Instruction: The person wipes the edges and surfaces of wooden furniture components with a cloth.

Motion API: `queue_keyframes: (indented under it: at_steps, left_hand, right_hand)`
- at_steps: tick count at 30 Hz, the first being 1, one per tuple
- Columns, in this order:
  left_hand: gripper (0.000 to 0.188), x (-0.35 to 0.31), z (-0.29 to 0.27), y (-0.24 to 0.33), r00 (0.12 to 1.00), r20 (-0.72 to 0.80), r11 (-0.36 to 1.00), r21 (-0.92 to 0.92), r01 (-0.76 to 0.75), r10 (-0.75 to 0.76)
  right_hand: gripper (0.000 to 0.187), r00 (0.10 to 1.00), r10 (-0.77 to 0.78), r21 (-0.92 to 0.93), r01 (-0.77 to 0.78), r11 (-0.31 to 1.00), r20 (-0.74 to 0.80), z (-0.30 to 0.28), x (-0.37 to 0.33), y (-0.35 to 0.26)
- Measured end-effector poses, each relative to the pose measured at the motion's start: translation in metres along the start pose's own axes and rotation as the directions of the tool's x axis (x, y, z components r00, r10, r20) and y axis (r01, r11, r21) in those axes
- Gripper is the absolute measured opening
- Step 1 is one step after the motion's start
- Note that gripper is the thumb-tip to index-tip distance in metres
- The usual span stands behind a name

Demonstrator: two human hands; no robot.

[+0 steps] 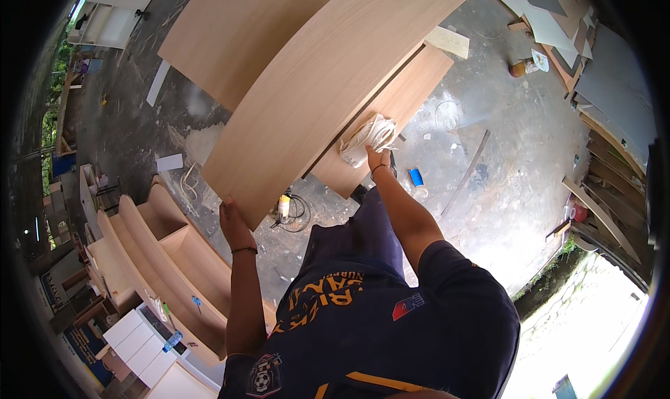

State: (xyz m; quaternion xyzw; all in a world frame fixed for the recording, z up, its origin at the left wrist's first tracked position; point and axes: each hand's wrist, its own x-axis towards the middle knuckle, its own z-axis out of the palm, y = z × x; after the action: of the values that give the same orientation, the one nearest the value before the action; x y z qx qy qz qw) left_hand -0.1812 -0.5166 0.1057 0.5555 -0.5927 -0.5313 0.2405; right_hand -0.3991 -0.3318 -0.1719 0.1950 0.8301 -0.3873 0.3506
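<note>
My left hand (pixel 234 217) is closed on the near left corner of a large light wood-grain board (pixel 307 85). The thumb lies along the board's edge, and the fingers underneath are hidden. My right hand (pixel 379 159) grips a cream-white, loosely folded bundle (pixel 359 142), cloth or coiled strip; I cannot tell which. That bundle is over a narrower wood-grain panel (pixel 412 95), beside the board's long right edge. A dark gap separates the board from this panel. Another wide wood-grain panel (pixel 230 36) shows beyond the board on the left.
A yellow-and-white tool with a black cord (pixel 284 205) lies on the floor between my arms. A blue item (pixel 416 177) and a long thin strip (pixel 467 169) are to the right. Curved wooden shelving (pixel 167 245) stands at the left. Sheet offcuts (pixel 551 22) are stacked far right.
</note>
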Motion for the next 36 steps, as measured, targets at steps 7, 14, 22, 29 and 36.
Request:
queue_keyframes:
  at_steps: [7,14,22,29,36]
  left_hand:
    - [0.047,0.0,-0.01,0.008,1.0,-0.018,0.989,0.146,0.007,-0.004]
    - [0.046,0.003,-0.004,0.002,0.999,-0.028,0.994,0.108,0.027,-0.024]
    - [0.038,0.001,0.005,-0.019,0.998,-0.03,0.934,-0.356,0.045,-0.059]
    - [0.031,-0.014,0.025,-0.016,0.953,0.086,0.676,-0.687,0.268,-0.291]
    - [0.034,-0.003,0.034,-0.034,0.963,-0.036,0.615,-0.776,0.141,-0.267]
  right_hand:
    - [0.082,0.985,0.111,0.212,-0.081,0.974,-0.134,0.044,0.025,0.004]
    - [0.052,0.934,0.075,0.596,-0.283,0.751,0.349,0.004,0.026,-0.003]
    - [0.043,0.865,-0.166,0.765,-0.31,0.565,0.473,-0.19,-0.038,0.028]
    - [0.037,0.946,-0.238,0.889,-0.092,0.45,0.218,-0.286,-0.091,0.038]
    - [0.043,0.902,-0.369,0.951,-0.119,0.286,0.224,-0.316,-0.119,-0.002]
